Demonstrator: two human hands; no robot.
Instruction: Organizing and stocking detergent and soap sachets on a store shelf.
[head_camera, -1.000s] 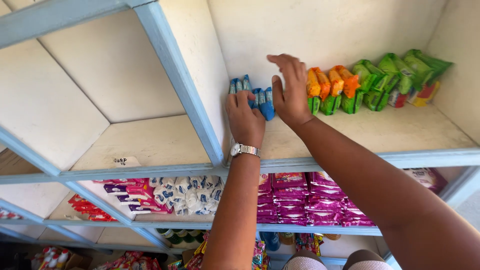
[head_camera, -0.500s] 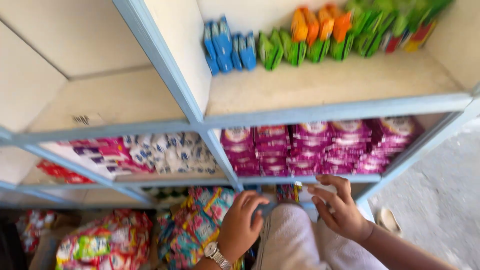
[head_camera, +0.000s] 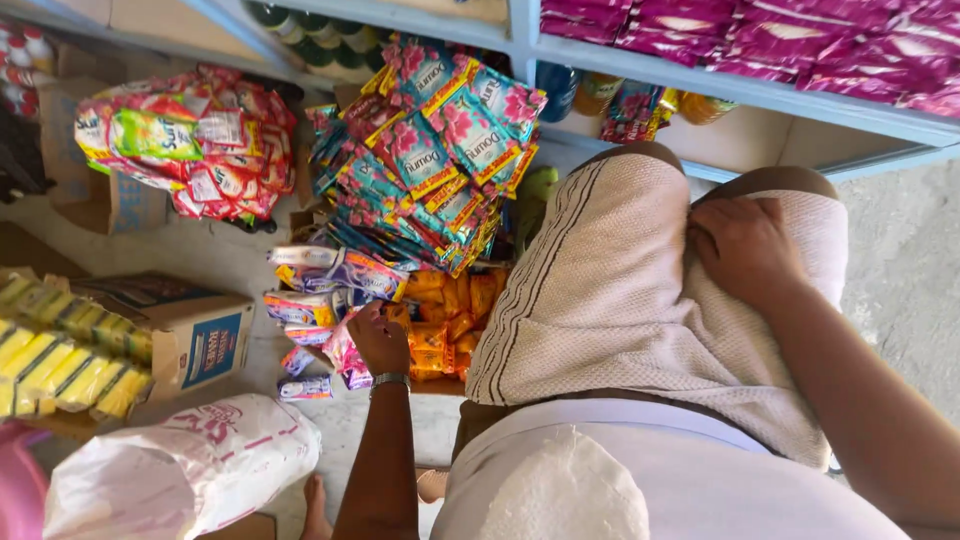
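Observation:
My left hand (head_camera: 378, 338), with a silver watch on the wrist, reaches down into a heap of small sachets on the floor and closes on pink and purple sachets (head_camera: 345, 355). Orange sachets (head_camera: 447, 312) lie just to its right. A big bundle of teal and pink sachet strips (head_camera: 432, 160) stands above the hand. My right hand (head_camera: 742, 245) rests flat on my right thigh, on my beige woven shorts (head_camera: 610, 290), and holds nothing.
A red and green bundle of packets (head_camera: 190, 140) lies at the upper left. A cardboard box (head_camera: 185, 335) with yellow packs (head_camera: 60, 365) sits at the left, a white plastic bag (head_camera: 190, 465) below it. Blue shelving (head_camera: 740, 90) with magenta packets (head_camera: 800, 40) runs along the top.
The view has tipped from the upper shelves down to the floor. Both hands came down off the shelf; the left reached into the sachet heap and the right settled on my thigh.

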